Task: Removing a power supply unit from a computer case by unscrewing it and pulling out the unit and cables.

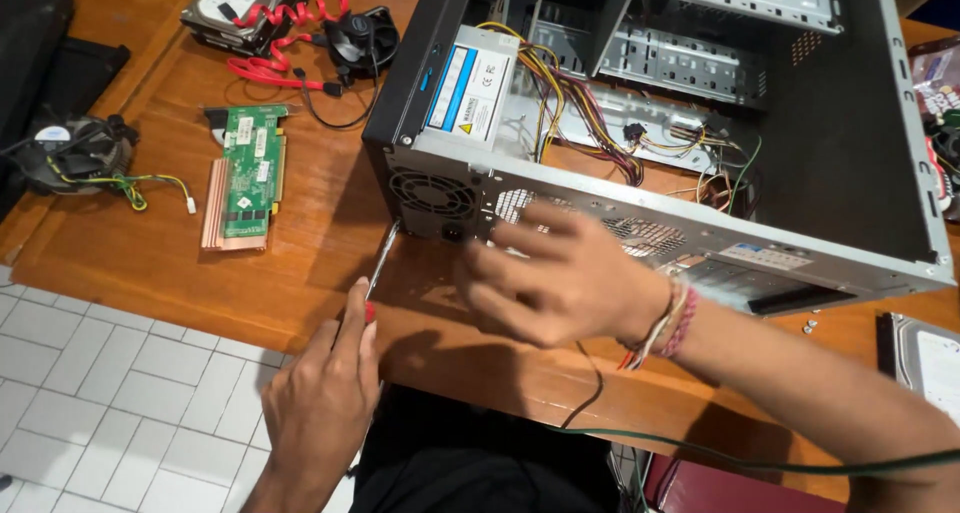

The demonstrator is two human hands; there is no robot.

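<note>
Screwdriver [380,263] in left hand [320,403], one case [640,203], two fans [362,38]

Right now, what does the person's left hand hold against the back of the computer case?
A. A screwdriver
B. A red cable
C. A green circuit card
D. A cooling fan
A. The left hand grips a screwdriver with its tip at the rear panel of the computer case, beside the round fan grille; the green circuit card lies apart on the table.
</note>
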